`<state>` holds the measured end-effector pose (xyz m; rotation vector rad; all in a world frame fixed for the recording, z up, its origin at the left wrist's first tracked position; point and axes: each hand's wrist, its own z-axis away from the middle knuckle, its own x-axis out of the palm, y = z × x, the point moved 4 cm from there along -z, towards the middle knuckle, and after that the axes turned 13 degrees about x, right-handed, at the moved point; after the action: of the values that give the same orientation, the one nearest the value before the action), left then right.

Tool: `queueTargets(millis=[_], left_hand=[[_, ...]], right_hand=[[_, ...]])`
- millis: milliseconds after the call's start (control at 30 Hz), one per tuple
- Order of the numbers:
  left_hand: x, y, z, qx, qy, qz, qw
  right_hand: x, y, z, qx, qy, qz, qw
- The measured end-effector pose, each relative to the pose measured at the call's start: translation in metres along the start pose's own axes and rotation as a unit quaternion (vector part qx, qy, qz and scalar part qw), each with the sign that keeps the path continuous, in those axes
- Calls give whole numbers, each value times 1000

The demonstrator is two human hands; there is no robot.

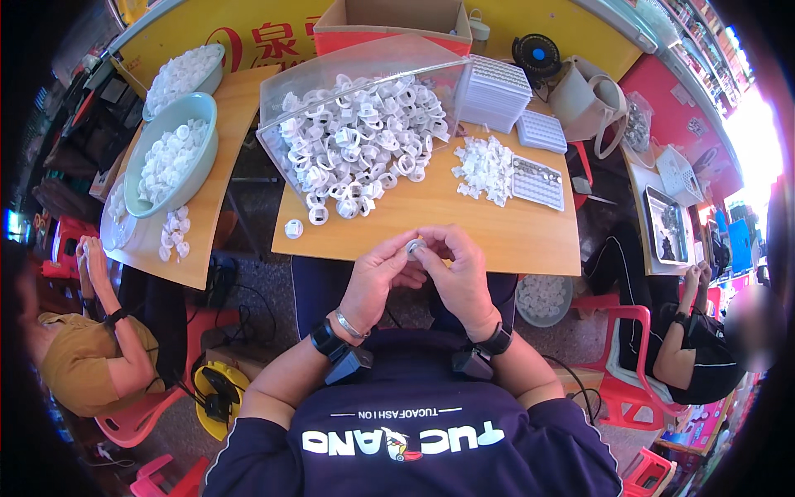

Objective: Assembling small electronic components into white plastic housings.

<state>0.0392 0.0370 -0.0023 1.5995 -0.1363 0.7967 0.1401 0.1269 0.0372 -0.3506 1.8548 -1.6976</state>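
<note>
My left hand point(373, 277) and my right hand point(460, 282) meet just over the table's near edge. Between their fingertips they pinch a small whitish ring-shaped plastic piece point(413, 246), partly hidden by the fingers. Beyond them, a clear plastic bin point(277, 149) lies tipped toward me, and a heap of white ring-shaped plastic pieces point(364, 132) spills from it onto the wood. One single white piece point(293, 229) lies apart at the near left. Right of the heap is a pile of small translucent white parts point(487, 170), beside a white tray point(538, 192) with a row of small round pieces.
Stacked white trays point(495, 95), a small fan point(537, 56) and a beige bag point(584, 99) stand at the back right. Light green basins point(207, 149) of white parts sit on the left table. A basin point(544, 298) rests below the table's right. People work at both sides.
</note>
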Motion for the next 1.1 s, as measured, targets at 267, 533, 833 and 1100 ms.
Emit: queueTargets(millis=[267, 533, 833, 1100], left_hand=[[1, 0, -1, 68, -9, -118, 991], [2, 4, -3, 80, -45, -205, 975], [-1, 3, -3, 23, 9, -69, 997], [2, 3, -2, 30, -7, -100, 995]], right_hand=[[-2, -3, 0, -12, -4, 33, 999], [-4, -4, 2, -4, -5, 44, 999], [-2, -5, -3, -13, -41, 58, 997], [-1, 4, -4, 25, -25, 19, 999]])
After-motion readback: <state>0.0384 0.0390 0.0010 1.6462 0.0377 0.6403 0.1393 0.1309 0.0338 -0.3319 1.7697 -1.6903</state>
